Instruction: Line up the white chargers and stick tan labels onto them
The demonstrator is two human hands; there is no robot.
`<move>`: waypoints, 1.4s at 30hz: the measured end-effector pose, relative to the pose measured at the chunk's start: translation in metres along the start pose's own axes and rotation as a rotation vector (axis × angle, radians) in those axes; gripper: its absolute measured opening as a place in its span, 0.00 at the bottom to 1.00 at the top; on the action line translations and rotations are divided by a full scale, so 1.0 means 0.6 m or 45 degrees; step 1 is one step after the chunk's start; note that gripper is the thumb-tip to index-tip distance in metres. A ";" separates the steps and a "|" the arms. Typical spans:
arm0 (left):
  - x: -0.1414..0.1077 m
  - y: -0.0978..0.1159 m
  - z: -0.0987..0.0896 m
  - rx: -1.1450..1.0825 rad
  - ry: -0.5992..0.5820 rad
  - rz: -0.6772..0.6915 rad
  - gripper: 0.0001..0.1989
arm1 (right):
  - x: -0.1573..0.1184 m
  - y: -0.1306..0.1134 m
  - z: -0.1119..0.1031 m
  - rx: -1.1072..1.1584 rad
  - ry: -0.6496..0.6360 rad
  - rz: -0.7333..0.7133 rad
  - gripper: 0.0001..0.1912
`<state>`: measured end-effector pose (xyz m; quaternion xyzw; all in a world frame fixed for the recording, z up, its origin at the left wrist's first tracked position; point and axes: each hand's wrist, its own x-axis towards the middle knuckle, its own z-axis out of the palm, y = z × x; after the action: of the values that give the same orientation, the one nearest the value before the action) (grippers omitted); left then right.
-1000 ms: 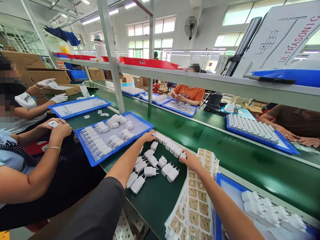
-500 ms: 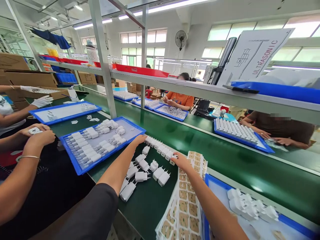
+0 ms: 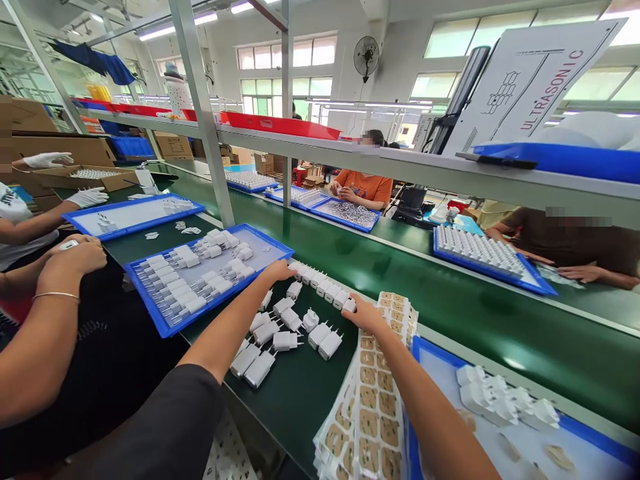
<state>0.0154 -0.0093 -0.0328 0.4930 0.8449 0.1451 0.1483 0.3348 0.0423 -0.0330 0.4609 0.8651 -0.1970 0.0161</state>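
Note:
A row of white plug chargers (image 3: 320,285) stands side by side along the far edge of my green bench, with their pins toward the belt. My left hand (image 3: 280,270) has its fingers closed at the far left end of the row. At the near right end my right hand (image 3: 364,313) grips the last charger, its fingertips bent around it. Between my forearms lie several loose white chargers (image 3: 286,341) in a scattered group. Sheets of tan stickers (image 3: 376,387) are stacked under and beside my right forearm.
Left of my arm, a blue-rimmed tray (image 3: 167,327) bears rows of chargers. Another blue tray (image 3: 417,360) at right carries white plug parts. A metal post (image 3: 203,110) and shelf (image 3: 400,163) cross ahead, above the green belt (image 3: 450,300). Co-workers' hands (image 3: 77,257) are at left.
The view has shifted slightly. My hands stay at the two ends of the charger row, and the right hand's fingers now sit more closely around the end charger.

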 end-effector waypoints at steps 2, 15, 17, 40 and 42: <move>-0.022 0.008 0.003 0.097 -0.062 0.002 0.18 | 0.003 -0.005 0.001 -0.029 -0.006 -0.016 0.37; -0.064 -0.004 -0.004 0.254 -0.161 -0.051 0.18 | -0.005 -0.012 -0.004 -0.057 -0.019 -0.023 0.34; -0.063 -0.011 -0.003 0.228 -0.170 -0.053 0.18 | -0.004 -0.012 -0.003 -0.043 -0.021 -0.020 0.34; -0.093 -0.012 0.015 0.020 -0.019 0.074 0.19 | -0.028 -0.216 0.035 -0.036 0.106 -0.452 0.20; -0.094 -0.008 0.016 0.012 0.009 0.043 0.18 | -0.013 -0.246 0.050 -0.058 0.037 -0.503 0.19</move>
<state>0.0418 -0.0602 -0.0372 0.5074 0.8377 0.1453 0.1404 0.2161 -0.0481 -0.0110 0.2845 0.9431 -0.1701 -0.0249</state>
